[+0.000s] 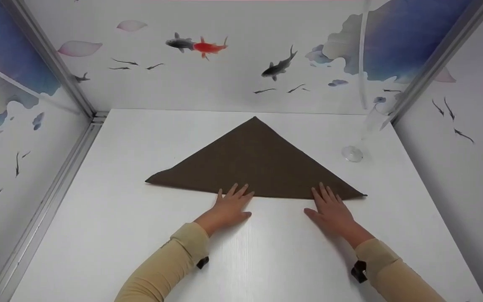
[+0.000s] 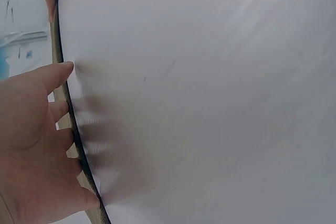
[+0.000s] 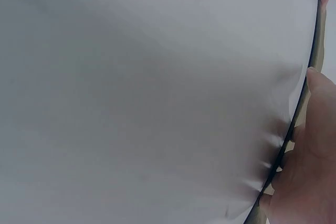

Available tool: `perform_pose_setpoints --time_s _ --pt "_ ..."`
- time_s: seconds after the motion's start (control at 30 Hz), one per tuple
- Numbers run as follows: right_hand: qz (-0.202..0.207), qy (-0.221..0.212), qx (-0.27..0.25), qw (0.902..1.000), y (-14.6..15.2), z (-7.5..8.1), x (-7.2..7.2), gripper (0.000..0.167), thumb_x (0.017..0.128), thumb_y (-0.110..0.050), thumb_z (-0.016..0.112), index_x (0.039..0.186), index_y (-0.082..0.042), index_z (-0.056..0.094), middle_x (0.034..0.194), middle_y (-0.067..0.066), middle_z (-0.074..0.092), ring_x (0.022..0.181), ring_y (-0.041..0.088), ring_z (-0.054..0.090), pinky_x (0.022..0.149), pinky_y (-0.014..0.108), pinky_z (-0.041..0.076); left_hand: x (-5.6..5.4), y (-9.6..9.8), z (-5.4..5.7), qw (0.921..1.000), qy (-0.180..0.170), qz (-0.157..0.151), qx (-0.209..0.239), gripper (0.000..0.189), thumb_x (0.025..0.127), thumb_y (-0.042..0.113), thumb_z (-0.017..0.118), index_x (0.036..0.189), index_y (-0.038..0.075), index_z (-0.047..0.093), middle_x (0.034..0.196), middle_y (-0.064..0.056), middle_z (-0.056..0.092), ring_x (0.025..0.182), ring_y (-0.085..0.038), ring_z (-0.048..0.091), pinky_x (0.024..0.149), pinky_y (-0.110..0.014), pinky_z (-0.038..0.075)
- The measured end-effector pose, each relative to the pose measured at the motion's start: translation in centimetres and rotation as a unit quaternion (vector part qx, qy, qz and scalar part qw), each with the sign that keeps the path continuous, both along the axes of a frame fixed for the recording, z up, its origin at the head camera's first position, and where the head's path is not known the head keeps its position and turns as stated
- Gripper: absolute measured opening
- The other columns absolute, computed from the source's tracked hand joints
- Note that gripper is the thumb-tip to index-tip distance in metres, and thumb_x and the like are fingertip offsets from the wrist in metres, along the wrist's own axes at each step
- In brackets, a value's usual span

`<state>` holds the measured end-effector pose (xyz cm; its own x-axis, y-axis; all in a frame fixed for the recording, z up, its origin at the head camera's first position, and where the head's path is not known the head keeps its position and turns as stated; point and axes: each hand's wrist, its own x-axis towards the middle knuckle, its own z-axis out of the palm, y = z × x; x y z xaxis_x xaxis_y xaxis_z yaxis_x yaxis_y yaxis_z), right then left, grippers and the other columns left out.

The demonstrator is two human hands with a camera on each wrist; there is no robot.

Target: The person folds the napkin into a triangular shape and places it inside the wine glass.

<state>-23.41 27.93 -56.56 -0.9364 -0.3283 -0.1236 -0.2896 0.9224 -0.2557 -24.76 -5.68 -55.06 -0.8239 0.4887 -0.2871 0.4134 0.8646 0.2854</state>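
Note:
A dark brown cloth [image 1: 254, 161], folded into a triangle, lies flat on the white table with its peak toward the back wall. Its long folded edge faces the person. My left hand [image 1: 229, 207] rests palm down at the middle of that edge, with spread fingertips on the cloth. Nearer the right corner, my right hand [image 1: 331, 209] lies the same way, fingers straight over the edge and thumb out on the table. In the left wrist view the left hand [image 2: 37, 145] sits along the cloth's edge; the right wrist view shows the right hand [image 3: 307, 166] likewise.
A clear stemmed glass [image 1: 352, 153] stands on the white table [image 1: 99, 235] at the back right, beyond the cloth's right slope. Panels printed with fish enclose the table at the back [image 1: 233, 84] and both sides. Metal rails run along the left edge.

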Motion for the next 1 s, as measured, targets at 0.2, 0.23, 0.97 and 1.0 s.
perform_pose_setpoints --time_s 0.2,0.23,0.97,1.0 --pt "-0.007 -0.010 -0.016 0.9998 1.6 -0.1 -0.1 0.081 0.099 -0.054 0.044 0.151 0.005 0.023 0.157 0.029 0.011 0.143 0.048 0.010 0.112 0.060 0.015 0.0 0.0 0.1 1.0000 -0.004 -0.001 0.004 0.065 0.099 0.046 0.051 0.155 0.023 0.028 0.162 -0.002 0.013 0.148 -0.030 0.006 0.110 -0.066 0.010" --pt "-0.009 -0.011 -0.018 0.9997 1.8 -0.1 -0.1 0.082 0.100 -0.054 0.044 0.151 0.005 0.023 0.157 0.029 0.011 0.143 0.048 0.010 0.112 0.060 0.014 0.0 0.0 0.1 1.0000 -0.004 -0.001 0.005 0.065 0.099 0.046 0.051 0.155 0.023 0.028 0.162 -0.002 0.012 0.148 -0.030 0.006 0.110 -0.066 0.010" --pt "-0.027 -0.017 -0.009 0.9994 5.7 -0.4 -0.6 0.087 0.098 -0.062 0.037 0.153 0.004 0.019 0.157 0.029 0.007 0.141 0.052 0.004 0.109 0.066 0.006 0.2 -1.3 0.2 0.9999 0.007 0.007 -0.007 0.065 0.099 0.052 0.047 0.155 0.027 0.027 0.162 0.001 0.012 0.148 -0.030 0.006 0.108 -0.068 0.009" --pt "-0.028 -0.017 -0.009 0.9994 5.8 -0.4 -0.6 0.088 0.098 -0.062 0.037 0.153 0.004 0.019 0.157 0.029 0.007 0.141 0.052 0.004 0.109 0.066 0.006 0.1 -1.5 0.2 0.9999 0.009 0.008 -0.009 0.065 0.099 0.053 0.046 0.155 0.027 0.027 0.162 0.001 0.012 0.148 -0.030 0.006 0.108 -0.069 0.009"
